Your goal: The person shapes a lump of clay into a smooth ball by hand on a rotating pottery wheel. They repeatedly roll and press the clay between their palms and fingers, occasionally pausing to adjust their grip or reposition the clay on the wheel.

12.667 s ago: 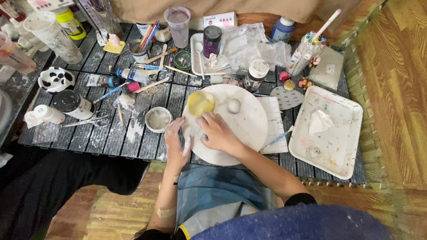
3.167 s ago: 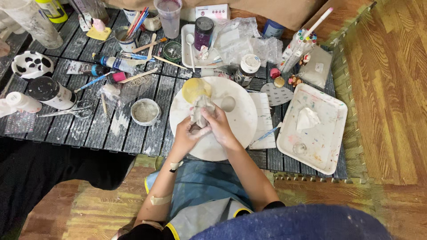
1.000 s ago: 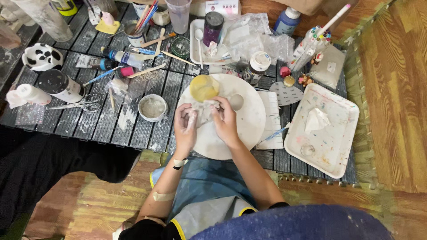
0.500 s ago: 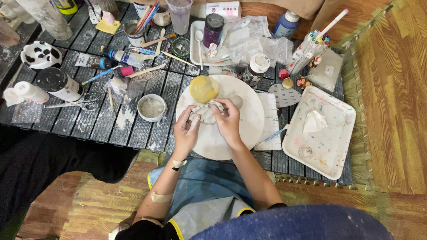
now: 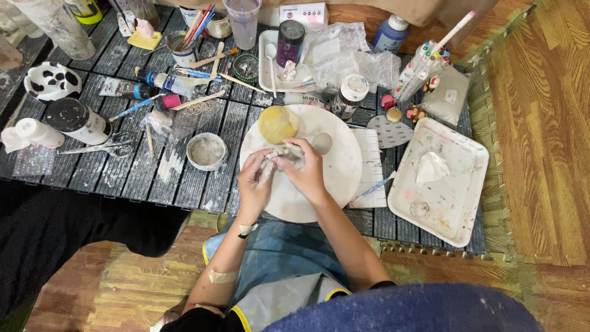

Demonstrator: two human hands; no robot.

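Observation:
Both my hands meet over a round white board (image 5: 344, 169) on a dark slatted table (image 5: 129, 178). My left hand (image 5: 255, 184) and my right hand (image 5: 304, 169) together grip a small grey-white lump of clay (image 5: 279, 154), fingers curled around it. A yellow sponge (image 5: 278, 123) lies on the board just beyond my fingers. A small flattened clay disc (image 5: 321, 142) rests on the board to the right of my right hand.
A small bowl of pale slip (image 5: 206, 151) stands left of the board. A white paint-speckled tray (image 5: 439, 181) with crumpled tissue lies at right. Jars, brushes, tubes, scissors (image 5: 98, 144) and a cup (image 5: 243, 21) crowd the table's far side. Wooden floor lies to the right.
My hands have stayed over the board, working the clay lump; fingers shifted slightly around it. The view moved a little.

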